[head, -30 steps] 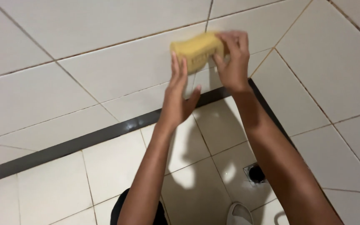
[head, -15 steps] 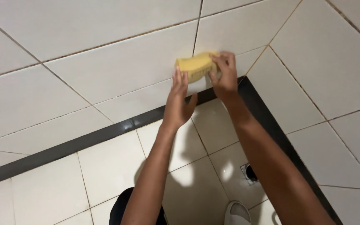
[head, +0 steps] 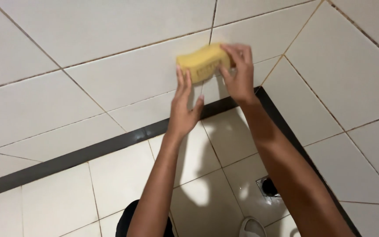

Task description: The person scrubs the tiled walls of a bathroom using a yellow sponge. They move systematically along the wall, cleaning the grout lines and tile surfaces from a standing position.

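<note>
A yellow sponge is pressed against the white tiled wall, near the corner. My right hand grips its right end, fingers curled over the top. My left hand lies flat on the wall just below the sponge's left end, fingers stretched upward and touching or nearly touching its lower edge.
A dark band runs along the foot of the walls and turns at the corner. Below it is a pale tiled floor with a small drain. A white shoe tip and dark clothing show at the bottom edge.
The sponge and both hands have slid leftward along the wall, away from the corner; the right hand keeps its hold on the sponge.
</note>
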